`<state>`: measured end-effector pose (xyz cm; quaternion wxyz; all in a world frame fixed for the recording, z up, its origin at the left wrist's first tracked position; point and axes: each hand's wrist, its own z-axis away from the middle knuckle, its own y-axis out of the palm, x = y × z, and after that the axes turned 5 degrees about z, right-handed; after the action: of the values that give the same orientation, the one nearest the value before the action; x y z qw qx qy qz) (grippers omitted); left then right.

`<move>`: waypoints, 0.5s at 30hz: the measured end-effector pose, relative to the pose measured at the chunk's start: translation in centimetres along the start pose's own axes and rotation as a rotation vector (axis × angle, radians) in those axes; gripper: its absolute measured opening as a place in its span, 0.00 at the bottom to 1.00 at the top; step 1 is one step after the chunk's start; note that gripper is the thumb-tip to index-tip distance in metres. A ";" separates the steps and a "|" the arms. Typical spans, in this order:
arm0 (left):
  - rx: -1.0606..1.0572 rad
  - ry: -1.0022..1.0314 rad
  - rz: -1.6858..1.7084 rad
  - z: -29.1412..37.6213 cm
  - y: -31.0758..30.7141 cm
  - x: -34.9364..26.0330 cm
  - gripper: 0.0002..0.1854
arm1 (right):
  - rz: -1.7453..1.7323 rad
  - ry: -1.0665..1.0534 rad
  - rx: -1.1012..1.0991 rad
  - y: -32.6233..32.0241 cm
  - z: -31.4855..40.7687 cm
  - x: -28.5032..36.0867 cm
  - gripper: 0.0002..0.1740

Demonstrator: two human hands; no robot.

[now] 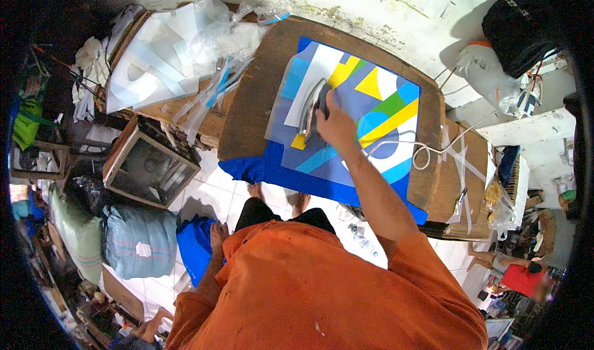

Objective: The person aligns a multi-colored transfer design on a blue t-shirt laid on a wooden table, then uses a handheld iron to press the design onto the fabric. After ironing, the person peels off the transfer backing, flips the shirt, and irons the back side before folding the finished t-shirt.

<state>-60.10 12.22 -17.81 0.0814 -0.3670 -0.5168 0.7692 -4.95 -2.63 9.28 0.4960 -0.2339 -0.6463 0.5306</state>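
My right hand [332, 122] grips the handle of a clothes iron [313, 111], which rests near the left side of a colourful geometric print [394, 102]. Under the iron, a translucent sheet [276, 122] covers much of the print. Beneath both lies blue fabric [325, 178] that hangs over the near edge of the brown work table [250, 95]. A pale cord [394, 142] runs across the print to the right. My left hand [219, 236] hangs low at my left side against a bundle of blue cloth [195, 243]; its grip is not clear.
Clear plastic and pale cut sheets [158, 58] lie on the left surface. A wood-framed box [153, 169] and stuffed sacks [139, 241] stand at left. Small snips [460, 200] lie on taped cardboard at right. Another person in red [519, 278] is at far right.
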 end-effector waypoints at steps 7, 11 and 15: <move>0.149 -0.111 0.185 -8.6 -4.5 -1.0 0.26 | 0.015 0.074 0.005 0.5 4.1 1.1 0.41; -0.023 0.072 0.154 -12.2 -8.9 1.7 0.24 | 0.149 0.202 -0.001 0.8 1.9 2.7 0.38; 0.048 -0.190 0.397 -13.4 -11.3 7.1 0.25 | 0.209 0.183 -0.053 2.1 5.5 3.9 0.37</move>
<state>-59.40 30.72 -14.23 -0.1119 -0.3851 -0.4214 0.8134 -11.86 -1.18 9.15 0.4885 -0.3603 -0.5845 0.5385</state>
